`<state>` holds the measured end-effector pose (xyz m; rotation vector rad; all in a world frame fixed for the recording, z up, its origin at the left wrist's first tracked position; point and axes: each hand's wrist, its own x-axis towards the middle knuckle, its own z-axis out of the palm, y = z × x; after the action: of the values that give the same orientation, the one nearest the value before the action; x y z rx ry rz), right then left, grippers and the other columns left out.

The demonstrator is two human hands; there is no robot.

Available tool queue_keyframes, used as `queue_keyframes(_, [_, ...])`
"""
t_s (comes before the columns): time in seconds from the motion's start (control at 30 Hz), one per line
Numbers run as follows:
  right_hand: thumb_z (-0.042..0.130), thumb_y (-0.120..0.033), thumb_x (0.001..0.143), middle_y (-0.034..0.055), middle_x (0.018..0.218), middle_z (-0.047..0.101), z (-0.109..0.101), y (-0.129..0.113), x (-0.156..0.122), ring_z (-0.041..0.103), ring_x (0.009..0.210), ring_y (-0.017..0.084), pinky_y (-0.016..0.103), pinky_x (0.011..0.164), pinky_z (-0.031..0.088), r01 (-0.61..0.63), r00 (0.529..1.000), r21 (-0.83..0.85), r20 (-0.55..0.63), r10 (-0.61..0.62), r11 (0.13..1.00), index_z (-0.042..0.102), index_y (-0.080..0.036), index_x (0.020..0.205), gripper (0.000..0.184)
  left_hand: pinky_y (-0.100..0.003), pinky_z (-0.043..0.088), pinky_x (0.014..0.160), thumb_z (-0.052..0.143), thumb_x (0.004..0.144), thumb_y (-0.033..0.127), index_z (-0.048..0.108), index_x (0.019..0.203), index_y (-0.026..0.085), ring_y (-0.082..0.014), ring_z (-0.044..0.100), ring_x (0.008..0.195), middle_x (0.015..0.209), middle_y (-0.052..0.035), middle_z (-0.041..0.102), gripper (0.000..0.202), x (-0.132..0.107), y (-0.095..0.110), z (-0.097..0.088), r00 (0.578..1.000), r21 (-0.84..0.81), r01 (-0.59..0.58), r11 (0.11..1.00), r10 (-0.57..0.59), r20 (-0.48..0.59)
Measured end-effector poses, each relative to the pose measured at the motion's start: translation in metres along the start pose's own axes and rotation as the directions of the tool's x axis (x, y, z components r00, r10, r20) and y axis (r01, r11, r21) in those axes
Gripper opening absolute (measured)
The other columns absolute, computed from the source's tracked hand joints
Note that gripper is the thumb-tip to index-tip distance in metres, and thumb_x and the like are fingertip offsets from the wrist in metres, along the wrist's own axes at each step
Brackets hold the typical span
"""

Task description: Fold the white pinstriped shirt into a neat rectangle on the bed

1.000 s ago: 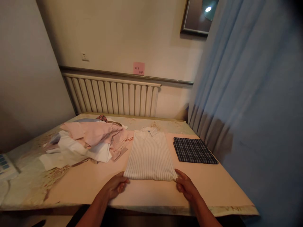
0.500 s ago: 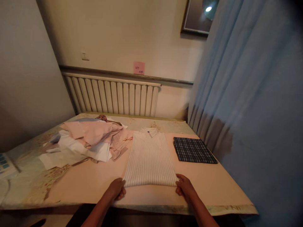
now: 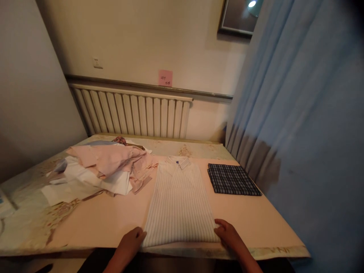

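Note:
A white shirt (image 3: 179,201) with thin dark stripes lies flat, its sides folded in and its collar toward the wall. At the near left corner of its lower edge, my left hand (image 3: 131,241) is closed, pinching the fabric. My right hand (image 3: 229,236) is closed at the near right corner, thumb and fingers on the cloth. The tips of some fingers are hidden. To the right lies a folded dark plaid garment (image 3: 233,180), apart from the shirt.
A loose heap of pink and white clothes (image 3: 105,163) covers the table's left part. Under the shirt is a pale pink sheet (image 3: 244,216). Behind the table stands a radiator (image 3: 136,113); a blue curtain (image 3: 298,113) hangs along the right. A white device (image 3: 5,204) sits at the far left.
The shirt's lower edge has come toward me, near the table's front edge, and both hands have moved with it. The collar stays at about the same place.

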<state>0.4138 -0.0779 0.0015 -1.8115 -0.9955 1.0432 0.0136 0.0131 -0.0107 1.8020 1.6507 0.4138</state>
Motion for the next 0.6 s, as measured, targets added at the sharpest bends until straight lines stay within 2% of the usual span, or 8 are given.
queue_keyframes(0.17, [0.063,-0.025,0.061,0.0019,0.064,0.066,-0.001,-0.010,0.018,0.060,0.062,0.018,0.027,0.058,0.045,0.076,0.996,-0.099,-0.033,-0.080,0.992,0.071,-0.015,0.092,0.034,-0.027,0.033,0.064,0.045,0.084,0.037,0.043,0.063,0.023,-0.0187,0.057,0.070,0.065,0.0008,0.057,0.026,0.017,0.015,-0.007,1.000,0.083,-0.011,0.997,0.013,-0.024])
queue_keyframes(0.33, [0.057,-0.022,0.066,0.0051,0.076,0.073,0.004,-0.016,0.038,0.066,0.070,0.020,0.029,0.068,0.050,0.136,0.990,-0.199,-0.019,-0.143,0.970,0.071,-0.013,0.096,0.033,-0.027,0.036,0.065,0.046,0.084,0.032,0.044,0.066,0.022,-0.0194,0.060,0.074,0.070,-0.0011,0.060,0.021,0.047,0.031,-0.007,0.999,0.115,0.014,0.993,-0.009,-0.049])
queue_keyframes(0.5, [0.053,-0.017,0.068,0.0089,0.089,0.073,0.006,-0.019,0.046,0.068,0.085,0.024,0.034,0.081,0.050,0.105,0.980,-0.292,-0.131,-0.149,0.951,0.070,-0.013,0.100,0.036,-0.027,0.040,0.071,0.047,0.082,0.021,0.052,0.082,0.019,-0.0189,0.063,0.081,0.082,-0.0040,0.065,0.006,0.061,0.041,-0.014,0.993,0.141,0.049,0.989,-0.033,-0.115])
queue_keyframes(0.57, [0.049,-0.018,0.073,0.0133,0.101,0.071,0.010,-0.019,0.042,0.066,0.096,0.027,0.039,0.089,0.048,0.098,0.961,-0.355,-0.209,-0.181,0.930,0.067,-0.011,0.109,0.040,-0.029,0.042,0.076,0.044,0.083,0.019,0.054,0.091,0.017,-0.0207,0.063,0.088,0.090,-0.0075,0.066,0.013,0.057,0.046,-0.014,0.987,0.164,0.057,0.985,-0.031,-0.155])
queue_keyframes(0.6, [0.047,-0.019,0.077,0.0147,0.109,0.069,0.015,-0.018,0.039,0.064,0.103,0.028,0.041,0.093,0.047,0.122,0.938,-0.408,-0.251,-0.239,0.905,0.065,-0.010,0.114,0.043,-0.032,0.042,0.080,0.042,0.084,0.018,0.055,0.096,0.016,-0.0222,0.062,0.093,0.095,-0.0096,0.066,0.018,0.054,0.051,-0.012,0.982,0.198,0.046,0.979,-0.008,-0.189])
